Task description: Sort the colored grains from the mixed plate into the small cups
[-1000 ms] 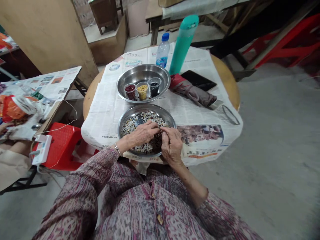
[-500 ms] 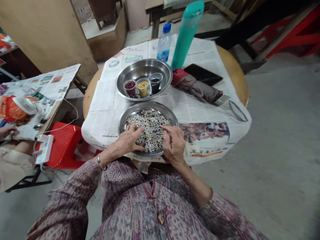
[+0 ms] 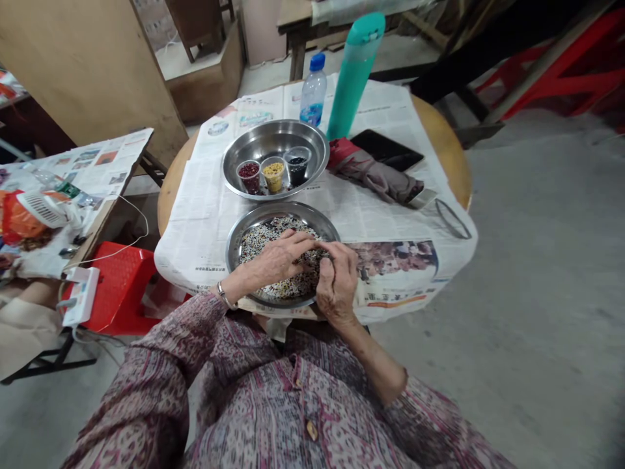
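In the nearer steel basin (image 3: 312, 213) lies a mix of white grains (image 3: 258, 241) with dark, red and yellow ones among them. My left hand (image 3: 280, 257) reaches across the mix, fingers stretched out and thumb apart, its fingertips meeting those of the other hand. My right hand (image 3: 339, 283) is curled at the basin's right side, thumb and forefinger close together; anything between them is hidden. Behind, a second steel basin (image 3: 273, 138) holds a clear cup of red beans (image 3: 250, 177), a cup of yellow grains (image 3: 273, 177) and a cup of black beans (image 3: 297, 169).
Newspaper (image 3: 195, 221) covers the round table. Behind the basins stand a water bottle (image 3: 313, 91) and a tall green bottle (image 3: 355, 78). A folded umbrella (image 3: 375, 174), a dark tablet (image 3: 385, 150) lie to the right. A red stool (image 3: 117, 286) and a person's legs are at left.
My left hand has moved right across the basin, from the left part of the grains to my right hand's fingertips. My right hand has stayed nearly in place. The view has shifted slightly.
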`<state>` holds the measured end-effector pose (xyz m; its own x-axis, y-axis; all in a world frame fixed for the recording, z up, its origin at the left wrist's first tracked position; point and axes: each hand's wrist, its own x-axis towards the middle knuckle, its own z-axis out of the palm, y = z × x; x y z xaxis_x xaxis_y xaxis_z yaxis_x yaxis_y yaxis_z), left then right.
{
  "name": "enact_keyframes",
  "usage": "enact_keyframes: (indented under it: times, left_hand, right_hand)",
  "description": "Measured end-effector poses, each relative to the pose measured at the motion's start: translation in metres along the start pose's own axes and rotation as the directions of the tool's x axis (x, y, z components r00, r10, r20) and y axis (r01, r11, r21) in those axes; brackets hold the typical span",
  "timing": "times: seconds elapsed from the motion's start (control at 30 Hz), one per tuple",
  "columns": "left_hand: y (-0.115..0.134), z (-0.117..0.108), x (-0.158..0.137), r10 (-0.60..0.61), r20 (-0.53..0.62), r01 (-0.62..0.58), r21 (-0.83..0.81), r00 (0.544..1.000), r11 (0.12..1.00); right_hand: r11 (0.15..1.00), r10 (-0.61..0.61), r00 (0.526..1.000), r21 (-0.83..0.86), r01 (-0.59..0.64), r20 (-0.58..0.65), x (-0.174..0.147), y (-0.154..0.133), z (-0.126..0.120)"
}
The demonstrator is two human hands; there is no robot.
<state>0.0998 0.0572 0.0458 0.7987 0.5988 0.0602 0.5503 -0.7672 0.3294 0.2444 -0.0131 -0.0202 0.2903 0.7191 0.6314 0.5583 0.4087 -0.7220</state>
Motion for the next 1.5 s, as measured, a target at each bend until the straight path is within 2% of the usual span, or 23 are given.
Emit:
enact_keyframes:
  times: [0.1, 0.2, 0.33, 0.43, 0.53, 0.63, 0.73, 0.8, 0.9, 1.0, 1.17, 1.27, 1.33, 1.43, 1.5]
  left_hand:
    - [-0.004, -0.006, -0.004, 0.117, 0.13, -0.13, 0.097, 0.985, 0.987]
    - [-0.007, 0.001, -0.001, 0.168, 0.216, -0.206, 0.166, 0.962, 0.965]
    - [-0.01, 0.014, 0.015, 0.148, 0.191, -0.198, 0.277, 0.97, 0.94]
    - [-0.013, 0.015, 0.025, 0.085, 0.157, -0.133, 0.329, 0.984, 0.935]
    - [-0.016, 0.01, 0.024, -0.09, 0.119, 0.045, 0.336, 0.989, 0.941]
    - [-0.017, 0.001, 0.011, -0.29, 0.071, 0.253, 0.327, 0.954, 0.911]
    - [-0.013, -0.009, -0.008, -0.372, 0.031, 0.345, 0.307, 0.928, 0.887]
    - [-0.006, -0.014, -0.02, -0.325, 0.021, 0.305, 0.298, 0.945, 0.905]
    - [0.002, -0.012, -0.031, -0.082, 0.09, 0.052, 0.298, 0.993, 0.953]
    - [0.001, 0.005, -0.028, 0.122, 0.112, -0.15, 0.299, 0.986, 0.942]
    - [-0.011, 0.033, 0.005, 0.228, 0.088, -0.244, 0.332, 0.97, 0.911]
    - [-0.018, 0.032, 0.025, 0.191, 0.058, -0.199, 0.38, 0.98, 0.904]
    - [-0.022, 0.025, 0.032, 0.133, 0.015, -0.127, 0.409, 0.991, 0.904]
    - [-0.027, 0.01, 0.032, -0.049, -0.049, 0.065, 0.439, 0.998, 0.896]
    - [-0.031, 0.001, 0.023, -0.183, -0.073, 0.196, 0.443, 0.98, 0.875]
  right_hand:
    - [1.0, -0.003, 1.0, 0.002, 0.003, 0.0, 0.0, 0.0, 0.0]
    - [1.0, -0.006, 1.0, 0.008, 0.006, 0.003, 0.0, 0.001, 0.0]
    - [1.0, -0.03, 1.0, 0.01, 0.03, 0.001, 0.0, 0.002, 0.0]
    - [0.999, -0.036, 0.999, -0.001, 0.036, -0.003, 0.0, 0.002, 0.001]
    - [0.999, -0.039, 0.999, -0.013, 0.039, 0.002, 0.0, 0.002, 0.001]
    - [0.999, -0.044, 0.999, -0.021, 0.045, 0.009, 0.0, 0.003, 0.001]
    - [0.999, -0.04, 0.999, -0.015, 0.041, 0.009, 0.0, 0.003, 0.001]
    - [0.999, -0.033, 0.999, -0.012, 0.033, 0.008, 0.0, 0.002, 0.001]
    - [1.0, -0.024, 1.0, -0.016, 0.025, 0.016, 0.0, 0.001, 0.0]
    - [1.0, -0.01, 1.0, -0.026, 0.011, 0.022, 0.0, 0.001, -0.001]
    - [0.999, -0.011, 1.0, -0.034, 0.011, 0.028, 0.0, 0.002, -0.001]
    - [0.999, -0.025, 0.999, -0.037, 0.026, 0.021, 0.0, 0.002, 0.0]
    - [0.999, -0.028, 1.0, -0.04, 0.029, 0.014, 0.0, 0.003, 0.0]
    - [0.999, -0.026, 1.0, -0.035, 0.027, 0.011, -0.001, 0.004, 0.001]
    - [0.999, -0.017, 1.0, -0.027, 0.017, 0.012, -0.001, 0.004, 0.001]
